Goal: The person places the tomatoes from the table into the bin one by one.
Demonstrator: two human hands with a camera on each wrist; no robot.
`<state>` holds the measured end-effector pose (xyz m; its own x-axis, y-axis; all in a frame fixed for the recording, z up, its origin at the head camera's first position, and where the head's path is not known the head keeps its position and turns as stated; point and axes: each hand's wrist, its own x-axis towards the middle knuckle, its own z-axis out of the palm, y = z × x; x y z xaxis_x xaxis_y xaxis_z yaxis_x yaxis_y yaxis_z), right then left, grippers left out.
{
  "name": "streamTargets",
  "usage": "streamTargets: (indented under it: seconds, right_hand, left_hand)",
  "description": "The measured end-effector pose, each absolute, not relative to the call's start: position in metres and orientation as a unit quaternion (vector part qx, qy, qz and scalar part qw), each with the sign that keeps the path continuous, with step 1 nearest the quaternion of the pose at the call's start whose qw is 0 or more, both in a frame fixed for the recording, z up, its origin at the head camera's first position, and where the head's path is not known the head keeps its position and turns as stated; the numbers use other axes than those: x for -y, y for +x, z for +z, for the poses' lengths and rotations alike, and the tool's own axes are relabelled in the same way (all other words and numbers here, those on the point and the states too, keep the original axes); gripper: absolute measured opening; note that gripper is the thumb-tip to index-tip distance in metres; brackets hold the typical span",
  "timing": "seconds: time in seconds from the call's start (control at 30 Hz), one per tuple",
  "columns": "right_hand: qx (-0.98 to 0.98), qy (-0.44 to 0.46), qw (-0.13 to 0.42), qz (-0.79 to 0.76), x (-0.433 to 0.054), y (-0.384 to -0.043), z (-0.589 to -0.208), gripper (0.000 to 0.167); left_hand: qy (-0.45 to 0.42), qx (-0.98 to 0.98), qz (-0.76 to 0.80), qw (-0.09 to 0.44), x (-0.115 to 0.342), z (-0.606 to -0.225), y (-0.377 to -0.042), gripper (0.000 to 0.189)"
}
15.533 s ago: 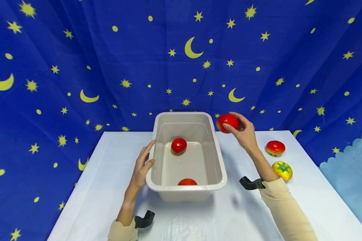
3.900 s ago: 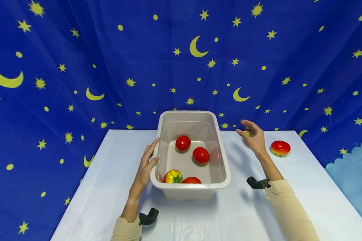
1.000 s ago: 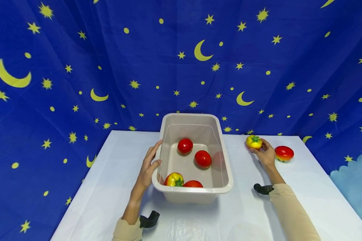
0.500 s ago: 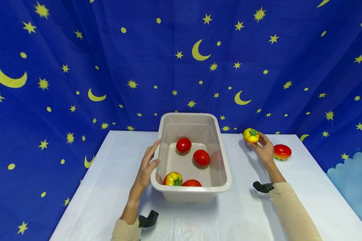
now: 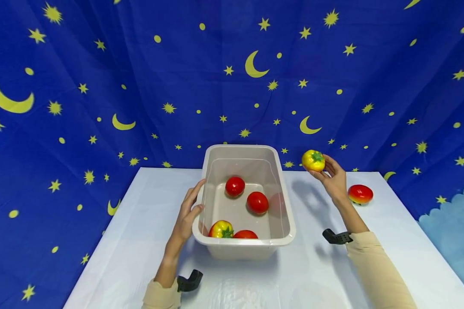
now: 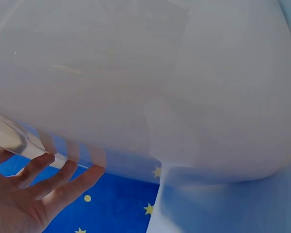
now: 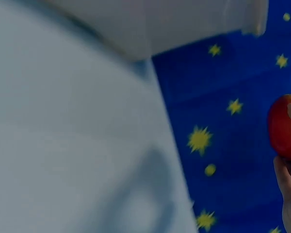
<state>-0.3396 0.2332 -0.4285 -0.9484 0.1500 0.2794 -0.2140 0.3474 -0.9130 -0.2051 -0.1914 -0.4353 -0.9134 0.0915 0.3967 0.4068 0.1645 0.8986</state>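
In the head view my right hand [image 5: 334,180] holds a glossy yellow-and-red tomato [image 5: 313,160] with a green star-shaped calyx. It hangs in the air right of the grey plastic bin [image 5: 287,206]; in the right wrist view the tomato [image 7: 283,127] shows its red side. My left hand [image 5: 185,219] rests against the bin's left side. Its extended fingertips [image 6: 98,171] touch the outer wall in the left wrist view. Inside the bin lie several tomatoes: a red one [image 5: 235,186] at the back, another red one [image 5: 257,203], a yellow-and-red one [image 5: 221,229] and one partly hidden by the front rim.
Another red tomato [image 5: 360,194], yellowish underneath, lies on the white table [image 5: 293,274] beyond my right forearm. A blue curtain [image 5: 216,77] with yellow moons and stars stands close behind the table's back edge.
My right hand has lifted the yellow-and-red tomato off the table and carried it slightly left. Earlier, another red tomato and a yellow-and-red one came into the bin. My left hand stays at the bin.
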Motion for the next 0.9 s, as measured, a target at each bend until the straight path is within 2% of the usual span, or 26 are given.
streamTargets:
  seconds: [0.37, 0.63, 0.9]
  right_hand:
    - [0.799, 0.109, 0.178, 0.564, -0.203, -0.319, -0.39, 0.067]
    - [0.793, 0.163, 0.185, 0.556, -0.189, -0.311, -0.38, 0.067]
    - [0.791, 0.175, 0.174, 0.56, -0.18, -0.306, -0.376, 0.068]
  left_hand:
    - [-0.16, 0.752, -0.629, 0.115, 0.19, -0.434, -0.205, 0.063]
    - [-0.161, 0.75, -0.63, 0.121, 0.191, -0.436, -0.205, 0.062]
    - [-0.162, 0.747, -0.634, 0.119, 0.19, -0.434, -0.205, 0.061]
